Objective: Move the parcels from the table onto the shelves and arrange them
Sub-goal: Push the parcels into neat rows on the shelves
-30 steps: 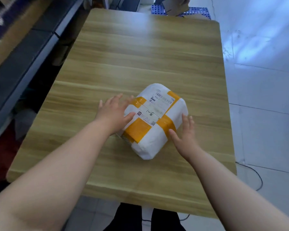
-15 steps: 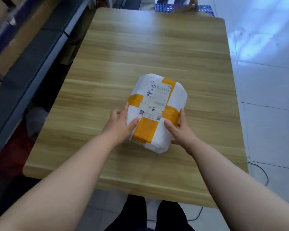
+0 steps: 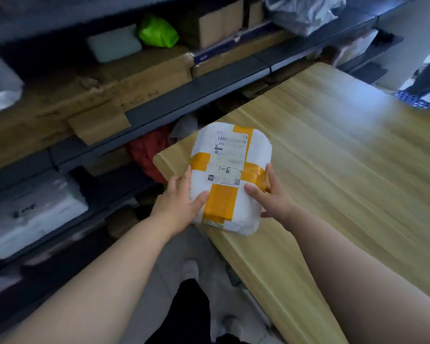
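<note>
A white parcel [image 3: 231,155] crossed with orange tape and bearing a label marked "8-1" is held between both hands above the near left corner of the wooden table [image 3: 345,170]. My left hand [image 3: 179,204] grips its left side, thumb on top. My right hand [image 3: 271,197] grips its right side, thumb on the top face. The dark shelves [image 3: 184,95] run along the left, with cardboard sheets lining one level.
On the shelves lie a green bag [image 3: 158,32], cardboard boxes [image 3: 219,23], a pale packet [image 3: 114,43], grey plastic-wrapped parcels [image 3: 30,214] and a red bag [image 3: 147,152] lower down. A blue crate [image 3: 417,100] sits beyond the table at right.
Both hands closed on the parcel and lifted it from the table's middle toward its left corner. The view has swung left, bringing the shelves into sight.
</note>
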